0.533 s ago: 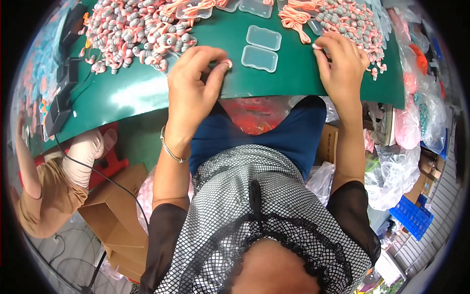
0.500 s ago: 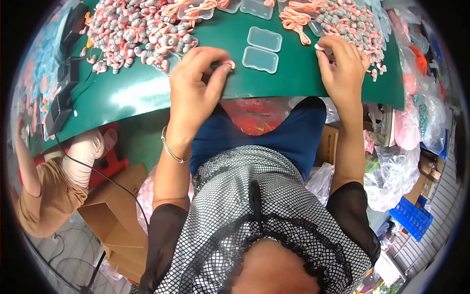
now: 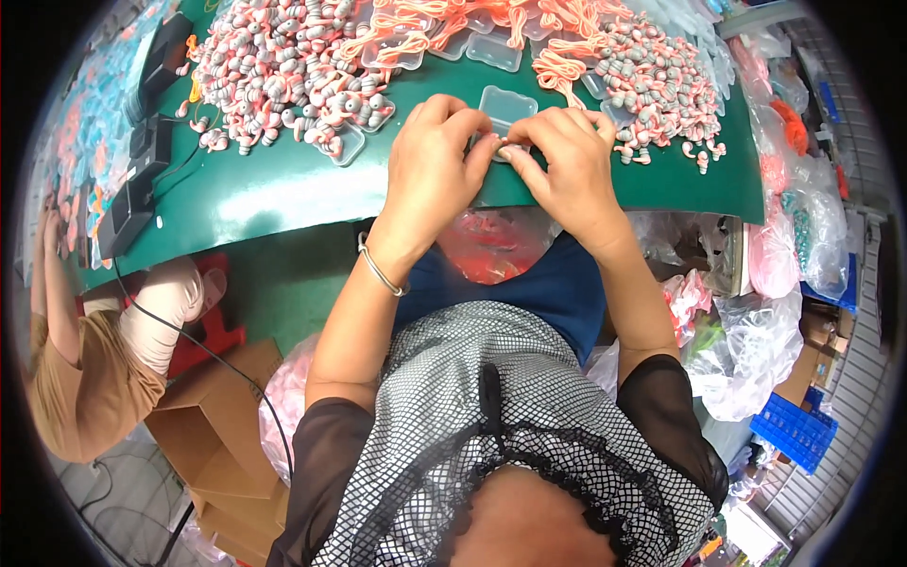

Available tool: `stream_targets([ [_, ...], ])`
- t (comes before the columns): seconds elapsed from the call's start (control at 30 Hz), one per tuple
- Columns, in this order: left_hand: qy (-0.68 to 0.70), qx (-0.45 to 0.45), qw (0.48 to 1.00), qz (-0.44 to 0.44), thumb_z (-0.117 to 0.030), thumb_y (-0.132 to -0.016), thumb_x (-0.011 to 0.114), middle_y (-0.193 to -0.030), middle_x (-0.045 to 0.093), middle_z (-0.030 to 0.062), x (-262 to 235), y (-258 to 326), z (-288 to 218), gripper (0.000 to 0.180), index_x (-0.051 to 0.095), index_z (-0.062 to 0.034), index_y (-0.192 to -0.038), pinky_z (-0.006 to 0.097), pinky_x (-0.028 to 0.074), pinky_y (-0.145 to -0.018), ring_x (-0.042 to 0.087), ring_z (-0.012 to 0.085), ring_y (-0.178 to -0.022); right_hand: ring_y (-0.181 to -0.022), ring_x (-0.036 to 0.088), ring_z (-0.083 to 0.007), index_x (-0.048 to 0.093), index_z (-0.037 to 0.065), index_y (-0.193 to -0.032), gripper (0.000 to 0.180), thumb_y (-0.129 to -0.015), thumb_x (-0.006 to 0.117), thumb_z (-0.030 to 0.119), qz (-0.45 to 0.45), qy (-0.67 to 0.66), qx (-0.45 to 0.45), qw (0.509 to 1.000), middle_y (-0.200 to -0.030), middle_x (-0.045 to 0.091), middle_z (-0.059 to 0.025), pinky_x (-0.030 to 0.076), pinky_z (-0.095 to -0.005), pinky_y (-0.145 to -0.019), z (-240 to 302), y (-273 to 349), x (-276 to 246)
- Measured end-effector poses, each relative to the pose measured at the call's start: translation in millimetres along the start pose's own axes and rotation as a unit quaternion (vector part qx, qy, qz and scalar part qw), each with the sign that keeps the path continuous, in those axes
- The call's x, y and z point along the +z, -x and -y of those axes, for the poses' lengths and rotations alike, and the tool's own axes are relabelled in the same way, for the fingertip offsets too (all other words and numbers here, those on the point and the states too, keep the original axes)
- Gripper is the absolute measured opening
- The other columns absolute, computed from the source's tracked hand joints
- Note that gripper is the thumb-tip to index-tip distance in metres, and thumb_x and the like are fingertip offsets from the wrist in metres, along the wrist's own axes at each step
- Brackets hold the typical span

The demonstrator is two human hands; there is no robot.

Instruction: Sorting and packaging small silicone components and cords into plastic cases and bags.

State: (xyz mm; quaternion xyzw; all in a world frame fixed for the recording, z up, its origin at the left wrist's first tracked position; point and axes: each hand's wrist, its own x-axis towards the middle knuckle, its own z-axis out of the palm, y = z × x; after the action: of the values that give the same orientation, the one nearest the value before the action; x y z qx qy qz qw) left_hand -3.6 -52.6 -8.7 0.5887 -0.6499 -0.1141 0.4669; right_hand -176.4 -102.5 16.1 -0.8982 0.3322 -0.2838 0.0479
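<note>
1. Small plug (image 3: 501,147), mostly hidden by fingertips, sits on the near side of the clear case (image 3: 508,106), held up between the two hands (only a greyish bit shows).
2. Left hand (image 3: 435,156): thumb and forefinger are pinched together on the small plug, the other fingers curled; it is just left of and nearer than the clear case. A pale bracelet (image 3: 383,271) circles its wrist.
3. Right hand (image 3: 572,168): thumb and forefinger likewise close in on the small plug, tips meeting those of the left, the other fingers bent; it is just right of and nearer than the clear case. How much of the plug each hand grips, I cannot tell.
4. Under the clear case spreads a green table (image 3: 236,184). The case's near part is hidden behind the hands.
5. Left of the clear case is a large heap of pink and grey plugs (image 3: 283,80); right of it, a second heap (image 3: 657,85) of similar plugs.
6. Beyond the clear case are bundles of orange cord (image 3: 559,68) and another clear box (image 3: 494,53).
7. Far left of the clear case are black trays (image 3: 130,217) (one behind another) and a person in a brown top (image 3: 99,387).
</note>
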Motion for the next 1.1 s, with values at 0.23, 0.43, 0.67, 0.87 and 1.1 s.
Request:
stream_targets([
  [0.23,-0.020,0.035,0.999,0.034,-0.018,-0.076,0.078,-0.101,0.062,0.0123,-13,2,-3,0.038,0.067,-0.0036,-0.109,0.042,0.050,-0.082,0.060,0.0321,-0.095,-0.089,0.061,-0.0215,0.068,0.015,-0.091,0.009,-0.085,0.071,0.021,0.000,-0.039,0.043,0.998,-0.088,0.066,0.0008,0.035,-0.0430,-0.093,-21,-9,-18],
  [0.43,-0.054,0.036,0.992,0.107,-0.020,-0.075,0.080,-0.102,0.061,0.0129,-21,-4,-5,0.045,0.065,-0.0035,-0.114,0.043,0.050,-0.083,0.060,0.0334,-0.096,-0.092,0.060,-0.0213,0.071,0.014,-0.093,0.012,-0.083,0.073,0.019,-0.106,0.196,-0.008,0.975,-0.088,0.067,-0.0015,0.035,-0.0431,-0.091,-73,-35,-7],
  [0.67,-0.035,0.038,0.994,0.100,-0.023,-0.073,0.084,-0.099,0.061,0.0119,-20,1,1,0.045,0.067,-0.0042,-0.110,0.042,0.049,-0.080,0.060,0.0328,-0.093,-0.094,0.060,-0.0215,0.071,0.013,-0.101,0.021,-0.080,0.075,0.016,-0.024,0.149,0.048,0.987,-0.092,0.066,-0.0010,0.034,-0.0438,-0.092,-74,-31,-15],
  [0.87,-0.028,0.056,0.995,0.072,-0.024,-0.072,0.084,-0.096,0.061,0.0106,-18,5,4,0.045,0.067,-0.0046,-0.108,0.042,0.049,-0.077,0.059,0.0317,-0.088,-0.095,0.060,-0.0225,0.071,0.013,-0.102,0.021,-0.081,0.074,0.014,-0.004,0.174,0.000,0.985,-0.094,0.066,-0.0010,0.034,-0.0446,-0.093,-77,-28,-19],
  [1.1,-0.023,0.066,0.996,0.062,-0.024,-0.071,0.085,-0.096,0.061,0.0100,-16,7,6,0.044,0.067,-0.0050,-0.107,0.042,0.049,-0.076,0.059,0.0313,-0.087,-0.093,0.062,-0.0215,0.071,0.014,-0.100,0.016,-0.084,0.071,0.014,-0.023,0.142,-0.005,0.990,-0.093,0.069,-0.0001,0.035,-0.0439,-0.092,-76,-25,-15],
])
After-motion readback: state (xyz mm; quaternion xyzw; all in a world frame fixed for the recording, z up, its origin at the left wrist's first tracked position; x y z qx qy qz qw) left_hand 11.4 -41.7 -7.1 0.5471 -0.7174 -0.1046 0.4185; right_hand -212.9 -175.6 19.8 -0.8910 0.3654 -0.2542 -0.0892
